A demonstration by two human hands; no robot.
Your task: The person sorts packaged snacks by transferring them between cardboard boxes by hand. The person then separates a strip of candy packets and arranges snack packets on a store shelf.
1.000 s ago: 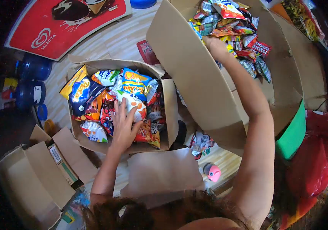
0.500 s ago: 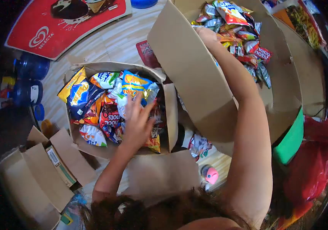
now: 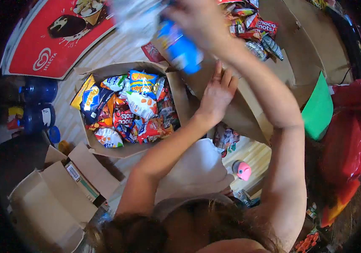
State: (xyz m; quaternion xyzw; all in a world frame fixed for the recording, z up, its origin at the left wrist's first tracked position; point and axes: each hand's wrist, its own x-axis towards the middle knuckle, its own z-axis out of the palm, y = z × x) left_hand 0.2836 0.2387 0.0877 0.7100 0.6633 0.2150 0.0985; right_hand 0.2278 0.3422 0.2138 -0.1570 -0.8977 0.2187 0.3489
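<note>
My right hand (image 3: 197,21), smeared by motion, grips a blue snack pack (image 3: 180,46) and a silvery-white pack (image 3: 136,21) above the gap between the two boxes. My left hand (image 3: 218,98) rests with fingers stretched out on the flap of the large cardboard box (image 3: 250,122). Left of it, the smaller cardboard box (image 3: 174,90) holds several snack bags, among them a blue-and-yellow chips bag (image 3: 142,82), a white bag with orange print (image 3: 141,105) and a dark blue and yellow bag (image 3: 89,99). More snack packs (image 3: 256,27) lie inside the large box.
A red Selecta sign (image 3: 58,42) lies at the upper left, above blue water jugs (image 3: 40,89). An open small carton (image 3: 49,206) stands at the lower left. A green sheet (image 3: 319,107), a red plastic bag (image 3: 349,139) and a pink object (image 3: 243,170) are to the right.
My right hand has come out of the large box, moving left with packs in it. My left hand has left the smaller box's bags and moved right onto the large box's flap.
</note>
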